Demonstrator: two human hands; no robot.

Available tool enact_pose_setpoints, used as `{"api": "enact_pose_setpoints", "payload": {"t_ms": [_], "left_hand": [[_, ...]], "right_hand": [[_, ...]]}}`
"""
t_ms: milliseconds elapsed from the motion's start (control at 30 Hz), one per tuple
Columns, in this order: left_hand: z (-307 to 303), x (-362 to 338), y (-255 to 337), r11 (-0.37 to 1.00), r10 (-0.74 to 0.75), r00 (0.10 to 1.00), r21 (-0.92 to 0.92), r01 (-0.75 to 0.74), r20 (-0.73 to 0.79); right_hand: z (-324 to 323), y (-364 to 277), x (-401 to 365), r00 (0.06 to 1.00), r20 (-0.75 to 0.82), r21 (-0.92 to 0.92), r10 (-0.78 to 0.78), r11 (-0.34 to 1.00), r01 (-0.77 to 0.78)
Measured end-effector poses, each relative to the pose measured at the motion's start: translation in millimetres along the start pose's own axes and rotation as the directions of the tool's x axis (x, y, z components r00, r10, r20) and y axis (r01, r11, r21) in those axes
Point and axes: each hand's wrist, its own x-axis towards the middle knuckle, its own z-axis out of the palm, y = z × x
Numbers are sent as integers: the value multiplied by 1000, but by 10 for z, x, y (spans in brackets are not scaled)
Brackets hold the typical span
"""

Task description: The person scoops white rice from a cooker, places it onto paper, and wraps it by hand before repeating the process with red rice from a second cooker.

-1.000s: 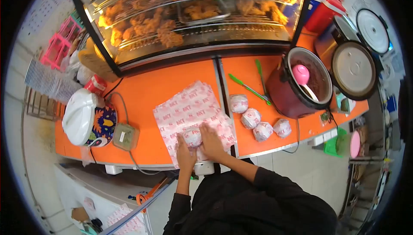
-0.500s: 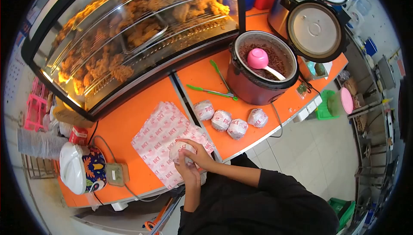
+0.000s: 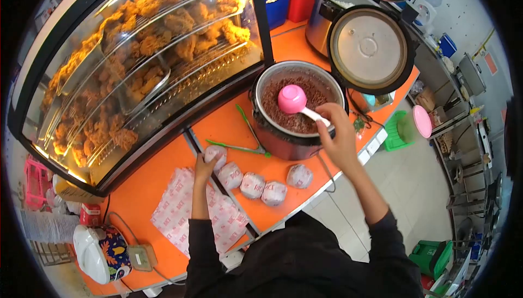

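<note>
My left hand (image 3: 205, 166) is closed around a paper-wrapped rice ball (image 3: 217, 153) at the far end of a row on the orange table. Several other wrapped rice balls (image 3: 253, 185) lie beside it, with red RICE print on their white paper. My right hand (image 3: 336, 129) pinches the white handle of a pink scoop (image 3: 292, 99). The scoop's bowl sits over the reddish-brown rice (image 3: 272, 99) inside an open rice cooker (image 3: 289, 144). Flat printed wrapping sheets (image 3: 177, 211) lie left of my left forearm and partly under it.
Green-handled tongs (image 3: 239, 147) lie between the rice balls and the cooker. A glass case of fried chicken (image 3: 147, 74) stands behind the table. A second cooker (image 3: 321, 17) with its lid raised is at the back right. A patterned container (image 3: 111, 249) stands at left.
My hands have parted from the wrapped ball held over the sheets. The left has carried it to the row; the right has reached up to the scoop handle. The view has shifted rightward.
</note>
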Motion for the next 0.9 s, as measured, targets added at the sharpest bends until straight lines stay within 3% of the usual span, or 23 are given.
{"api": "enact_pose_setpoints", "payload": {"t_ms": [67,100,133,200,233,300,333,400,433,467,500,533,600,667,700,733,767,800,867,900], "left_hand": [[95,34,-24,946,-8,1000,324,12,-12],[119,-207,392,958,-72,994,271,91,-77],[176,-203,350,958,-69,995,272,88,-78],[274,-216,246,930,174,939,363,-58,-296],[306,-196,273,928,183,937,366,-65,-297],[342,-353,673,870,392,880,420,-259,-269],[363,-386,878,869,393,881,419,-262,-263],[414,-395,1267,855,461,879,208,-476,120],[476,-380,1388,858,452,883,206,-470,131],[552,-357,1497,839,498,835,115,-532,234],[621,-333,1555,812,548,771,18,-584,324],[698,-315,1548,812,548,770,16,-584,327],[829,-286,1486,861,507,795,-153,-485,333],[826,-286,1465,840,541,785,-141,-525,303],[771,-297,1482,856,516,800,-219,-468,307],[733,-326,1466,868,484,815,-293,-401,318],[733,-367,1424,849,479,847,-366,-381,230],[688,-416,1461,853,473,847,-365,-373,241],[585,-525,1574,815,407,908,-488,-313,97],[595,-522,1541,808,427,904,-460,-368,27]], "right_hand": [[42,421,415,986,151,-235,-72,966,106],[149,629,594,957,270,-304,-109,933,192],[321,837,746,905,367,-320,-216,884,341],[540,821,882,829,533,-451,-169,772,448],[669,899,914,793,577,-497,-194,688,529],[963,1127,920,755,604,-616,-254,453,645],[958,1149,938,758,603,-619,-249,454,641],[898,1129,957,721,667,-649,-186,329,686],[828,1102,987,712,699,-617,-66,448,647],[758,1086,1002,709,703,-615,-56,453,646],[699,1075,1028,720,693,-548,-45,615,566],[656,1059,1078,733,680,-466,-33,753,466],[811,994,1038,790,613,-534,-4,736,417],[991,1034,1037,792,608,-679,-51,484,552],[1022,1031,1060,771,636,-677,13,489,550],[996,1052,1063,772,635,-677,23,498,542],[903,998,1128,774,632,-643,40,585,495],[840,1001,1188,775,630,-603,57,664,441],[653,1115,1312,777,630,-492,15,781,384],[608,1054,1308,782,622,-449,40,837,314]]}}
